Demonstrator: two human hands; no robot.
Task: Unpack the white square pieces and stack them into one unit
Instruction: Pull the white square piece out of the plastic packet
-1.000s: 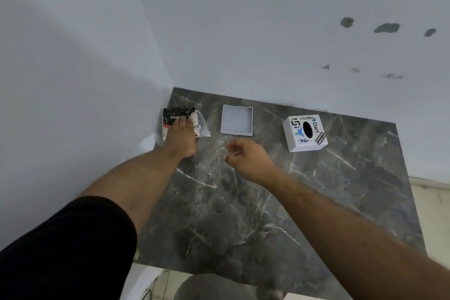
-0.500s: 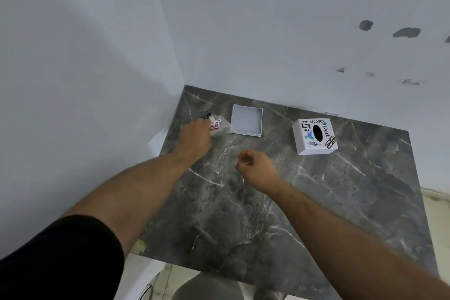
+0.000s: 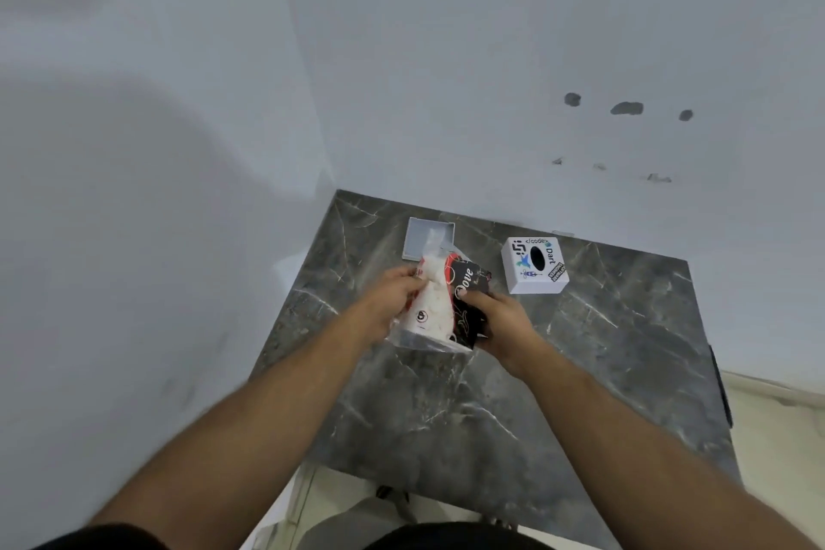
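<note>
A clear plastic bag point(image 3: 431, 308) with white, red and black printed pieces inside is held just above the dark marble table point(image 3: 580, 371). My left hand point(image 3: 390, 297) grips the bag's left side. My right hand point(image 3: 500, 319) grips its right side, thumb on the black piece. Behind the bag a shallow white square piece point(image 3: 422, 237) lies flat and open side up, partly hidden by the bag's top. A white square box point(image 3: 534, 266) with stickers and a black oval hole stands to the right.
The table sits in a corner, with white walls point(image 3: 446, 58) close behind and to the left. Its front edge is near my body, and pale floor point(image 3: 781, 438) shows on the right.
My left hand has pulled the bag from the table's far left corner to the middle and lifted it. My right hand, empty before, has closed on the bag's right side.
</note>
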